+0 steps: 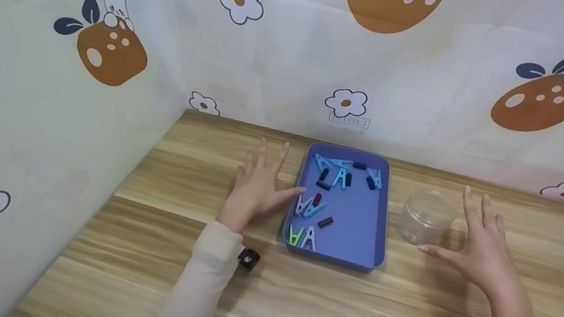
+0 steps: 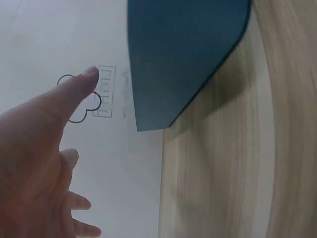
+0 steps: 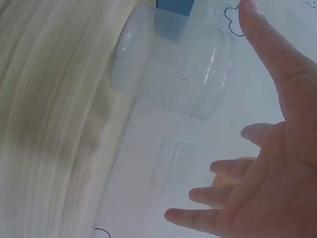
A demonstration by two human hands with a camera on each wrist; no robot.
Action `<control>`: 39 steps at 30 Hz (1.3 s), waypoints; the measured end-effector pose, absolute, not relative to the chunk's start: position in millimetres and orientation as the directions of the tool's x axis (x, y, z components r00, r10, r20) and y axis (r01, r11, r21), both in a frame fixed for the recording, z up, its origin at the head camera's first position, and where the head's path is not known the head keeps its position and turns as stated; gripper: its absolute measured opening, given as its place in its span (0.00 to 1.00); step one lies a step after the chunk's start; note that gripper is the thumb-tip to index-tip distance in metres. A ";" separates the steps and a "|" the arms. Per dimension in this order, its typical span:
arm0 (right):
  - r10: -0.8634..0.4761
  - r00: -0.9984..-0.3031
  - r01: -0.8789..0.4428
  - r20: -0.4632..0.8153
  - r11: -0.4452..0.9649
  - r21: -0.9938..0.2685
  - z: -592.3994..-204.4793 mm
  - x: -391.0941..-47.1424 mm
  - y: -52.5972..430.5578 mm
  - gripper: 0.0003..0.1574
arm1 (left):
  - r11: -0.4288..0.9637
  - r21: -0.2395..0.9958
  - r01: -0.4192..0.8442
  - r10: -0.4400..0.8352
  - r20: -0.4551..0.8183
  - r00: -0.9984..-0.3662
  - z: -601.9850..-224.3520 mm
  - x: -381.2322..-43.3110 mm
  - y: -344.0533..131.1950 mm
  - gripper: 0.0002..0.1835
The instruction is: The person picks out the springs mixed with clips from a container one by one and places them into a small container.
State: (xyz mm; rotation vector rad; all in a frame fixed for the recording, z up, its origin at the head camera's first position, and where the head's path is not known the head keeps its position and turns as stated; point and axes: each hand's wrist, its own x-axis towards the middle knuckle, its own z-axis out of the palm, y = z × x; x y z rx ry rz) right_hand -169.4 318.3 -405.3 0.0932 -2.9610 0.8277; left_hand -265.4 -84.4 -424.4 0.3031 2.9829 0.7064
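In the head view a blue tray (image 1: 354,214) lies on the table, holding several small clothespins and dark ribbed cylinders. Light blue clothespins (image 1: 340,178) are mostly towards its far end; a green clothespin (image 1: 295,235) and a pale one (image 1: 309,238) sit in the near left corner. My left hand (image 1: 257,191) is spread beside the tray's left side, its thumb tip over the rim. To the tray's right stands a clear, lidless plastic jar (image 1: 425,219). My right hand (image 1: 483,253) is spread just right of the jar, thumb in front of it, holding nothing.
The wood-grain table (image 1: 348,314) meets a white printed cloth (image 1: 284,69) behind and at both sides. Dark wrist devices, one of them a black block (image 1: 248,258) at the left cuff, sit at both sleeves. The jar stands close to the tray's right rim.
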 end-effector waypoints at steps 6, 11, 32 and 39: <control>-0.070 -0.992 -0.118 0.109 0.830 -0.545 -401.6 -169.1 313.0 0.83 | 0.813 0.554 0.179 0.247 -0.050 -0.968 -424.2 -266.2 -84.4 0.49; -0.072 -0.987 -0.140 0.145 0.831 -0.539 -397.0 -170.2 307.6 0.76 | 0.763 0.624 0.171 0.250 -0.042 -0.967 -424.0 -267.4 -85.1 0.44; -0.111 -0.921 -0.314 0.372 0.779 -0.543 -389.3 -166.9 277.8 0.40 | 0.508 0.821 0.260 0.293 0.118 -0.949 -445.9 -272.6 -71.4 0.29; -0.184 -0.936 -0.331 0.300 0.745 -0.578 -389.8 -175.9 261.9 0.32 | 0.488 0.833 0.261 0.299 0.121 -0.947 -448.0 -273.1 -67.3 0.27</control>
